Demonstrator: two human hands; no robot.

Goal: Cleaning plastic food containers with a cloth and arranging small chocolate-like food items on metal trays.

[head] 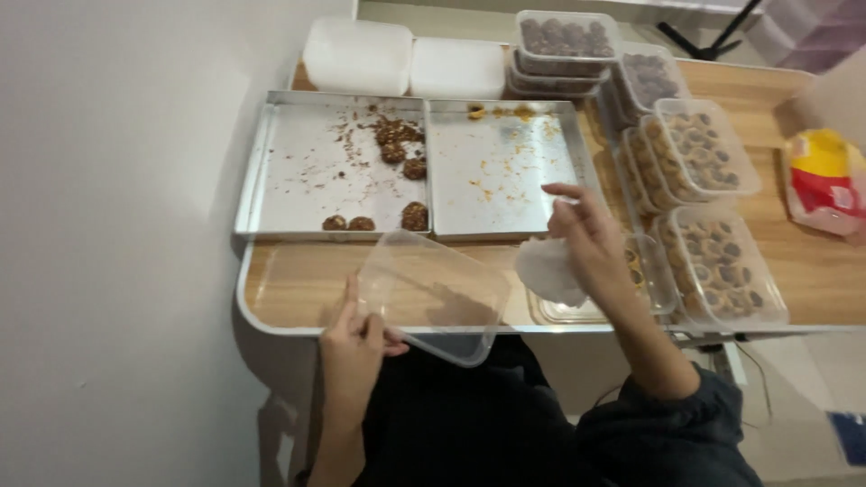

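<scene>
Over the table edge, left hand [354, 347] gripping empty clear container [435, 295]; right hand [585, 236] pinching white tissue [547, 269]

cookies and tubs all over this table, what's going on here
A person sits at a wooden table. The left hand holds an empty clear plastic tub tilted at the table edge, and the right hand holds a white tissue. Two metal trays hold a few cookies and crumbs; filled tubs sit at the right.

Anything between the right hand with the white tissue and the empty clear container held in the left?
Nothing visible. The right hand holds the tissue just right of the clear container, which the left hand grips by its near-left edge; only open space separates them.
</scene>
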